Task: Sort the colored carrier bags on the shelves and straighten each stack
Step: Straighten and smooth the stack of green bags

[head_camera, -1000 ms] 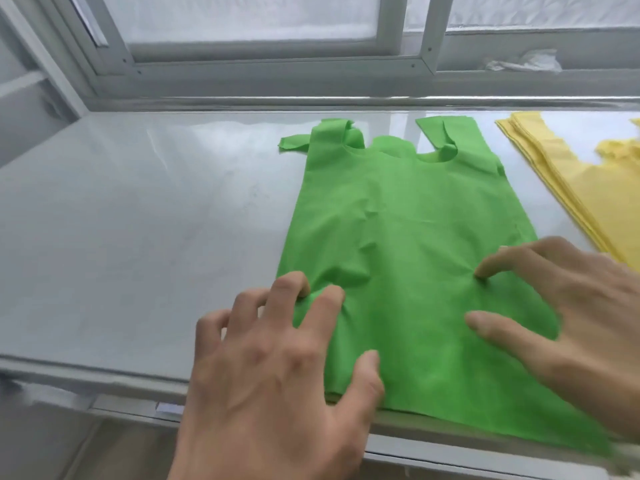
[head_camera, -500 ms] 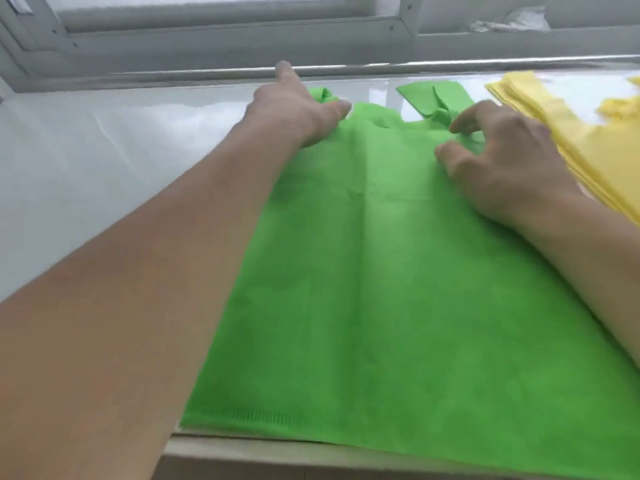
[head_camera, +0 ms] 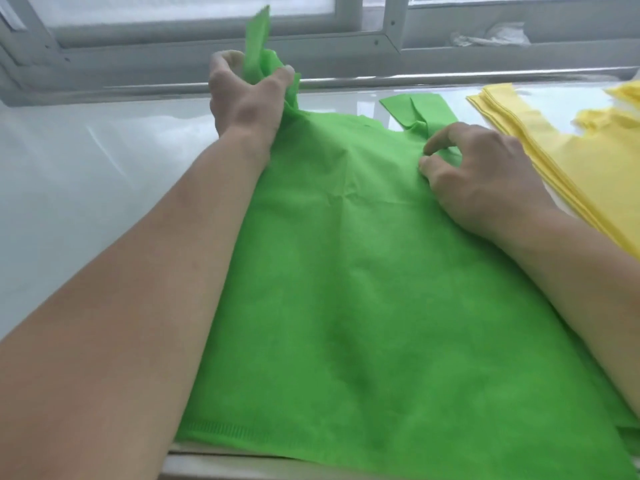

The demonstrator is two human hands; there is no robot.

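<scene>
Stockroom or shop storage, apparently.
A glossy white shelf (head_camera: 86,174) is seen below a grey window frame (head_camera: 194,69); yellow bags (head_camera: 568,161) are stacked at 2 o'clock.

The flat bright green non-woven carrier bag (head_camera: 398,289) runs off the bottom edge near the right forearm, and its left side lies hidden under the left forearm. The left hand (head_camera: 246,98) covers the base of the bag's raised left handle strip (head_camera: 258,36), whose top is blurred. To the right of the right hand (head_camera: 485,174), the stack of pale yellow carrier bags (head_camera: 568,140) is cut off by the right edge
</scene>
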